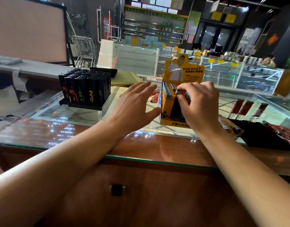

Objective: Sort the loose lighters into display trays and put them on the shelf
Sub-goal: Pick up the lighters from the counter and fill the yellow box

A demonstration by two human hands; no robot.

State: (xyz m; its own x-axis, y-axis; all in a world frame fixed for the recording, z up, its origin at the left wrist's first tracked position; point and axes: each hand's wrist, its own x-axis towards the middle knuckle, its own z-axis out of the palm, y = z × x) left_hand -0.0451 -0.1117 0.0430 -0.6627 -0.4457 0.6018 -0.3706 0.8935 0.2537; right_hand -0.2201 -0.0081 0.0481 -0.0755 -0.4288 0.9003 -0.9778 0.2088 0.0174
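Glossy wood counter [157, 194]; right hand [200, 105] pinches orange lighter [181, 92].

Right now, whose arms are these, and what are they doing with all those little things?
These are a person's own arms, filmed by a camera worn on the head, looking down at a glass shop counter. The right hand pinches a small orange lighter over a yellow display box with rows of lighters. The left hand is open, its thumb by the box's side. To the left stands a black tray full of black lighters. A few loose lighters lie behind the left hand.
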